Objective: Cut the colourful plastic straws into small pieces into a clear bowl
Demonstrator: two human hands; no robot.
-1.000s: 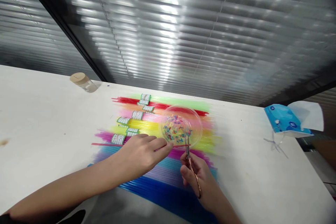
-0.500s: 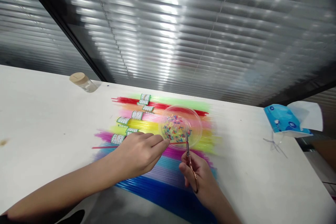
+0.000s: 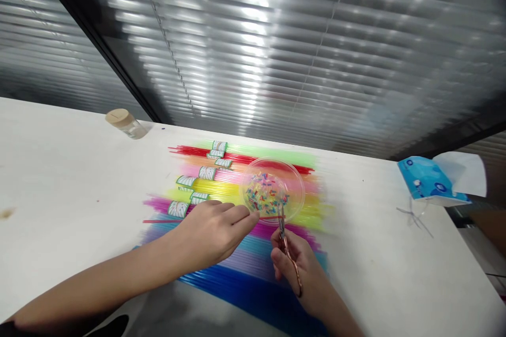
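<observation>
My left hand (image 3: 213,231) pinches a thin red straw (image 3: 162,220) that runs left to right, its right end reaching over the rim of a clear round dish (image 3: 294,181). The dish holds several small coloured straw pieces (image 3: 264,192). My right hand (image 3: 300,268) grips copper-coloured scissors (image 3: 285,245), whose blades point up at the straw's end by the dish edge. Under both hands lie bundles of coloured straws (image 3: 221,187) in red, orange, pink, yellow, purple and blue, some with paper bands.
A small jar with a wooden lid (image 3: 124,122) lies at the back left of the white table (image 3: 59,179). A blue tissue pack (image 3: 430,181) and a clear wrapper scrap (image 3: 413,217) sit at the right. Window blinds rise behind the table.
The red straw has slid slightly to the right in my left hand. The scissors dipped and returned to the straw's end at the dish rim.
</observation>
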